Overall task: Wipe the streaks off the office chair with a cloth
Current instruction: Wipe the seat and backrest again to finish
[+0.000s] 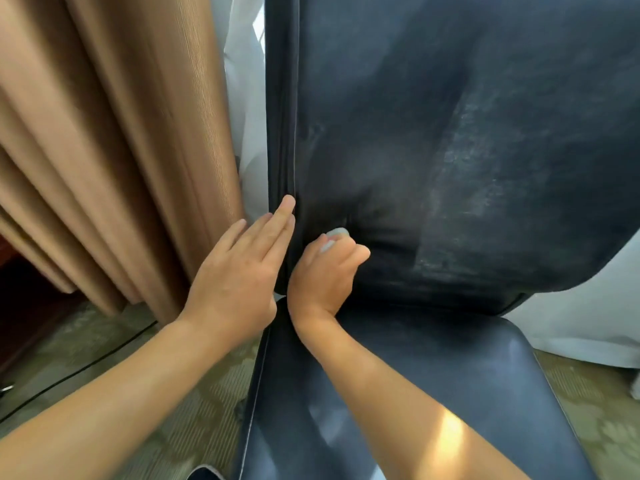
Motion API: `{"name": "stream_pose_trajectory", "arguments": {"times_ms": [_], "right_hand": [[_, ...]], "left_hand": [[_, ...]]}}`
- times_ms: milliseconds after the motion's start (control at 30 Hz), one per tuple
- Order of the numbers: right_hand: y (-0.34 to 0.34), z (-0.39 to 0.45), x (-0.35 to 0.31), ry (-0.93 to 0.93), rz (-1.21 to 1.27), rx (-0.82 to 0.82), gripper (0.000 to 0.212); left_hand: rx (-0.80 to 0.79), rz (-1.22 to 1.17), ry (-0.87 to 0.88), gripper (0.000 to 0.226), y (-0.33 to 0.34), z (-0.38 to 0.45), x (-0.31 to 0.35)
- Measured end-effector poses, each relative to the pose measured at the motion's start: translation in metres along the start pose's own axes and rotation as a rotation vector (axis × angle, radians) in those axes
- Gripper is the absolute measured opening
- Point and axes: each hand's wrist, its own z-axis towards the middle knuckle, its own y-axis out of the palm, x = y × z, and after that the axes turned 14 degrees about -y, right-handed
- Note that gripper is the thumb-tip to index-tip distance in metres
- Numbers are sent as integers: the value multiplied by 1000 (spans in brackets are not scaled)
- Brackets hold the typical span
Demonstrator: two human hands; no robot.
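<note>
Office chair [450,140] in dark leather-like upholstery, viewed from above and in front, filling the centre and right of the head view; pale dusty streaks [464,188] mark the right half of its backrest, and the seat [433,375] lies below. Left hand [239,271] flat, fingers straight and together, pressed against the left edge of the backrest along the seam, holding nothing. Right hand [325,271] just right of the left hand, fingers curled round a small pale grey cloth [334,235], only a wad of which shows above the knuckles; the fist sits against the lower left of the backrest, close above the crease where backrest meets seat. Streaks lie well to the right of the cloth. Brown curtain [114,150] hangs left of the chair, with a white sheer curtain [244,98] between it and the backrest edge. Patterned carpet [194,420] lies beside the seat, crossed by a dark cable [79,367] left of the chair
</note>
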Motion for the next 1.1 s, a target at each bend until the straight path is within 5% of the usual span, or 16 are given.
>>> {"name": "stream_pose_trajectory", "arguments": {"times_ms": [67,167,400,567,867,1100], "right_hand": [[-12,-10,7,-145,23,-97,21],[-38,-11,17,-689,145,-231,18],[-53,82,90,-1268,-282,-19,21],[-113,129,162,-1258,-656,8,22],[-225,150,215,-994,-708,-87,20],[-202,232,89,-729,-458,390,26]], "left_hand": [[15,-17,15,87,0,-1,-4],[35,-83,-2,86,2,-2,0],[63,21,69,86,-5,6,-12],[126,151,39,74,2,4,15],[242,221,216,81,8,54,80],[228,308,163,86,36,74,86]]}}
